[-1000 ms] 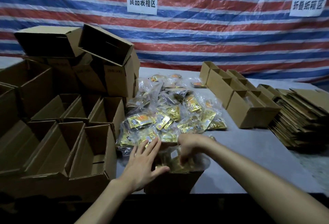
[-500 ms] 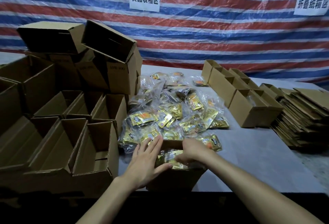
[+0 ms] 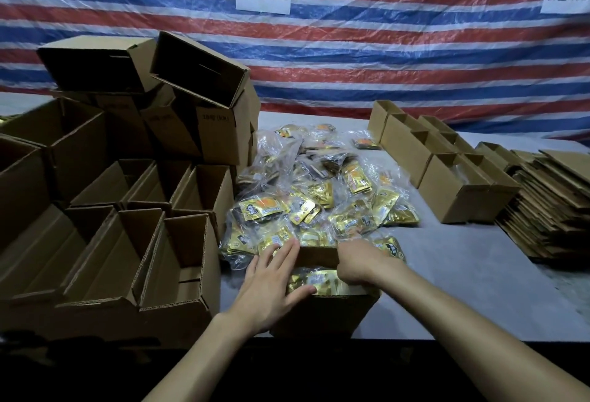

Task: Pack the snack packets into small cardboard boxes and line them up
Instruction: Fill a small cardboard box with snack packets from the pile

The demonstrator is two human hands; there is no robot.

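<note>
Head view: left hand (image 3: 271, 283) lying spread, straight fingers (image 3: 281, 253) bracing left wall of small brown cardboard box (image 3: 325, 312); right hand (image 3: 357, 262) curling onto gold foil snack packets (image 3: 319, 278) inside, between both hands, pinch cannot tell. Packets looking light, slippery; box thin-walled, gripping opposite sides advised.

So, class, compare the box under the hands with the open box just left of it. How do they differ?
The near box holds gold snack packets; the left box shows only bare cardboard inside. The left hand and right hand touch the near box; none touches the left box. The near box stands apart; the left box is wedged among other boxes. Both are brown cardboard, open-topped.
</note>
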